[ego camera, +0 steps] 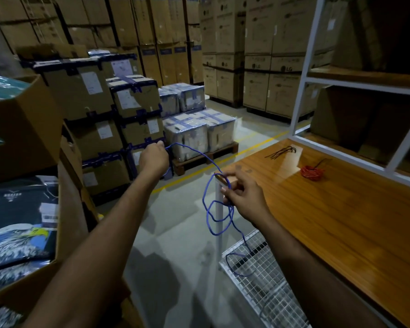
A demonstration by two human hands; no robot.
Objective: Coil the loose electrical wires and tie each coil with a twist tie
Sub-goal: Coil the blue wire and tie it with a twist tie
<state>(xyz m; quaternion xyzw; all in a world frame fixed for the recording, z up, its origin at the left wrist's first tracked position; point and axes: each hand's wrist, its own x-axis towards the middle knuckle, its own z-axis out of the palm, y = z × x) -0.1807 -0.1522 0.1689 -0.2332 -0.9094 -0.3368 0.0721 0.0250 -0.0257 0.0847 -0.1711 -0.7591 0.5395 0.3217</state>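
A blue wire [200, 154] stretches between my two hands over the floor. My left hand [154, 158] is held out to the left and grips the wire in its fist. My right hand [243, 195] pinches a few loose loops of the same wire beside the table's left edge; the loops hang below it and the tail trails down onto a white mesh basket [268, 282]. On the wooden table [341, 221] lie a red coil of wire [312, 172] and a small bunch of black twist ties [281, 152].
A white metal shelf rack [301, 79] with wooden boards stands behind the table. Open cartons of packed garments [21, 233] fill the left. Taped boxes on a pallet [199, 129] and tall carton stacks stand ahead across a yellow floor line.
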